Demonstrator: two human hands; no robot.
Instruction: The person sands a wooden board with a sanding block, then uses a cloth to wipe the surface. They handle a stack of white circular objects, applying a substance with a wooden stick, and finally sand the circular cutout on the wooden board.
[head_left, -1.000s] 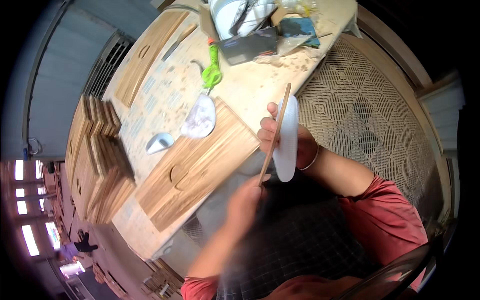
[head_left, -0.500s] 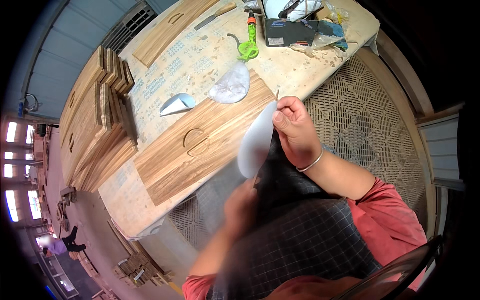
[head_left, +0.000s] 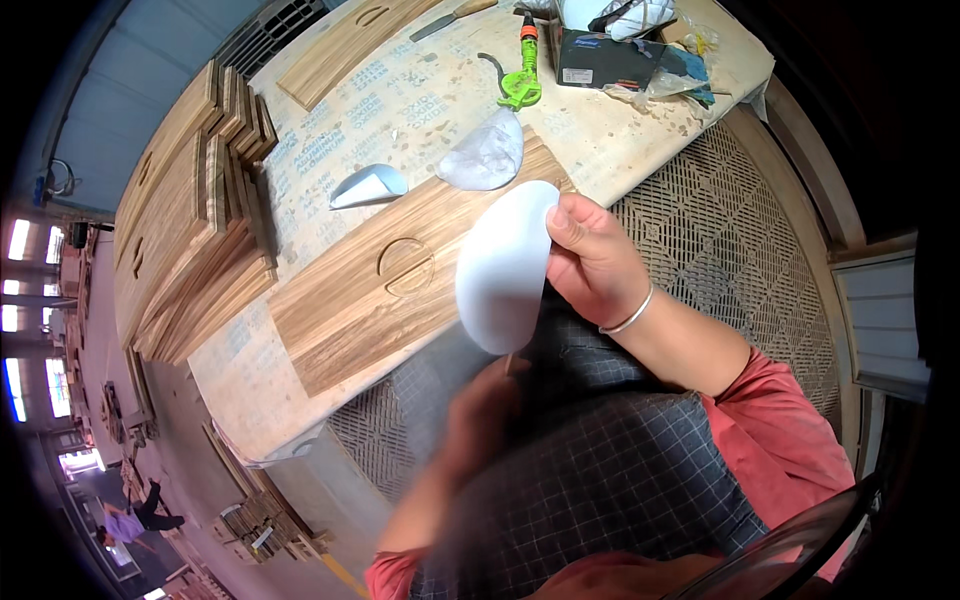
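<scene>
On the table, a board is laid; at frame centre, a white disc is pinched by the right hand. The grip of the blurred left hand below cannot be told.

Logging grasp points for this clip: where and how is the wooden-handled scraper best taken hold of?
Probably round the wooden handle, from above with the right hand: the wooden-handled scraper lies flat on the workbench, its handle pointing to the person's right, its metal blade to the left.
</scene>
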